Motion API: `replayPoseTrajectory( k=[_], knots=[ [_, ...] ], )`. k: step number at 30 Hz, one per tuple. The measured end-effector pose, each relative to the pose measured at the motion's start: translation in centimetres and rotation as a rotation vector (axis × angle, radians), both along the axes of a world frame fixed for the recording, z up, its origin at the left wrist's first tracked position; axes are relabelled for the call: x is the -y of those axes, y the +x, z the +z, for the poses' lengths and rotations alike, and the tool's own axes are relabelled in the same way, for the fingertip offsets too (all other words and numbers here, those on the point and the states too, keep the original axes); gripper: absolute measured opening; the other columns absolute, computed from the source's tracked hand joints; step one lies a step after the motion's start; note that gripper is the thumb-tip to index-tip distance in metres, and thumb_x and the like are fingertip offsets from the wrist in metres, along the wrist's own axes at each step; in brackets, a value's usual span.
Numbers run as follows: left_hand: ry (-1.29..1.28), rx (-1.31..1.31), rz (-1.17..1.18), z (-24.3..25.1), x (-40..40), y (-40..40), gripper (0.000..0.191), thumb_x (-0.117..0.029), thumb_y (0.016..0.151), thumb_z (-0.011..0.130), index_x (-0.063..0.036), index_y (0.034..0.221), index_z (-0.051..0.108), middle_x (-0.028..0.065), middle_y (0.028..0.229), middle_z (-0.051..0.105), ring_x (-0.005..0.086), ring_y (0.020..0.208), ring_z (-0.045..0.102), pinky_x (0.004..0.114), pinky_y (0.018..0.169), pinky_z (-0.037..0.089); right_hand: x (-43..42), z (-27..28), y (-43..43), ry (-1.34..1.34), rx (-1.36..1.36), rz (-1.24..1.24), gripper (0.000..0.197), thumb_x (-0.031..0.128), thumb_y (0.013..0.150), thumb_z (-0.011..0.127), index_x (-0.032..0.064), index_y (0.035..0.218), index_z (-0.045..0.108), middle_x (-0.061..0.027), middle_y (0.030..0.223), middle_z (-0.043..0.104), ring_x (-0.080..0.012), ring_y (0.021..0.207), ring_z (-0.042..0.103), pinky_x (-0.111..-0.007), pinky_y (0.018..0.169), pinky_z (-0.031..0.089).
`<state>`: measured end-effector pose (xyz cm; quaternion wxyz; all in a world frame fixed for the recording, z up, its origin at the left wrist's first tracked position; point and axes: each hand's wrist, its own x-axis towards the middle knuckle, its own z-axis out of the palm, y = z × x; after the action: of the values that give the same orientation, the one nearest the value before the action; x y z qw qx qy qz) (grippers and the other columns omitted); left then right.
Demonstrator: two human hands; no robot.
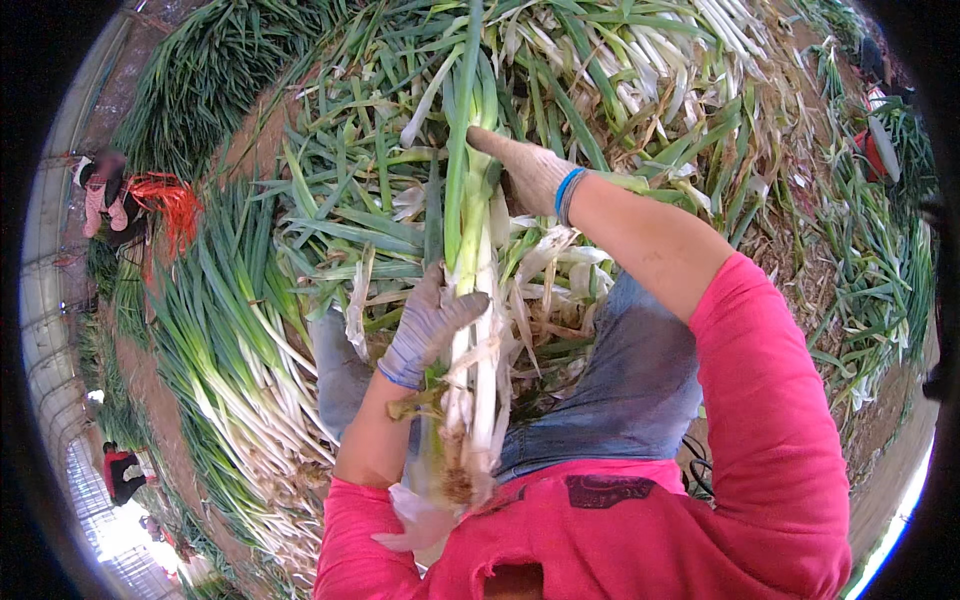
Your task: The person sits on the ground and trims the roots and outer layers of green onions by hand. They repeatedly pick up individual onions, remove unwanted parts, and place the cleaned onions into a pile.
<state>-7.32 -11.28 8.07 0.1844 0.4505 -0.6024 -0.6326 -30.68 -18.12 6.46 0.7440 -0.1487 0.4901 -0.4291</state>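
Note:
A bunch of large green onions [486, 322] lies lengthwise before my chest, white shanks and brown roots towards me, green leaves pointing away. My left hand [433, 319], in a pale knit glove with a dirty thumb, grips the white shanks around their middle. Higher up, my right hand [536, 169], gloved and with a blue band at the wrist, touches the stalks where they turn green; how tightly its fingers close is hidden. Loose, papery outer skins hang from the shanks. A pale torn sheath [416, 514], blurred, dangles near the roots by my left forearm.
Cleaned green onions [247, 375] lie in a long row at my left. Stripped leaves [352, 187] cover the ground ahead, with more white-stalked onions [660, 52] beyond. Orange-red twine [165, 199] hangs near a seated person [105, 191] at far left. A leafy heap [217, 75] stands behind.

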Motion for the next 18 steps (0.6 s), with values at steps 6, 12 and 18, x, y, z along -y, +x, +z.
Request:
replayPoseTrajectory(
  k=[6, 12, 18],
  knots=[
    [-0.135, -0.017, -0.008, 2.8, -0.2, 1.7, 0.067, -0.025, 0.078, 0.074, 0.0008, 0.131, 0.042, 0.0098, 0.109, 0.058, 0.0159, 0.097, 0.054, 0.029, 0.084, 0.047, -0.2, 0.8, 1.8, -0.128, 0.019, -0.175, 0.046, 0.028, 0.08, 0.07, -0.0011, 0.114, 0.057, -0.0136, 0.101, 0.062, -0.0231, 0.089, 0.064, -0.035, 0.076, 0.054],
    [-0.287, 0.069, 0.189, 4.4, 5.3, 3.4, 0.073, -0.022, 0.077, 0.074, 0.0055, 0.133, 0.038, 0.0168, 0.113, 0.058, 0.0209, 0.099, 0.059, 0.03, 0.082, 0.05, -0.5, 5.0, 0.2, -0.365, -0.012, -0.047, 0.027, 0.018, 0.082, 0.07, -0.0006, 0.099, 0.06, -0.0092, 0.084, 0.06, -0.0177, 0.066, 0.059, -0.031, 0.059, 0.052],
    [-0.468, 0.326, 0.178, -1.6, 7.7, 4.6, 0.063, -0.003, 0.08, 0.066, 0.0026, 0.135, 0.037, 0.0147, 0.117, 0.058, 0.0213, 0.103, 0.057, 0.028, 0.088, 0.047, -5.7, 7.0, 2.4, -0.336, -0.157, 0.516, 0.041, 0.023, 0.077, 0.074, -0.0024, 0.106, 0.06, -0.0104, 0.082, 0.064, -0.0177, 0.068, 0.062, -0.032, 0.059, 0.052]
  ],
)
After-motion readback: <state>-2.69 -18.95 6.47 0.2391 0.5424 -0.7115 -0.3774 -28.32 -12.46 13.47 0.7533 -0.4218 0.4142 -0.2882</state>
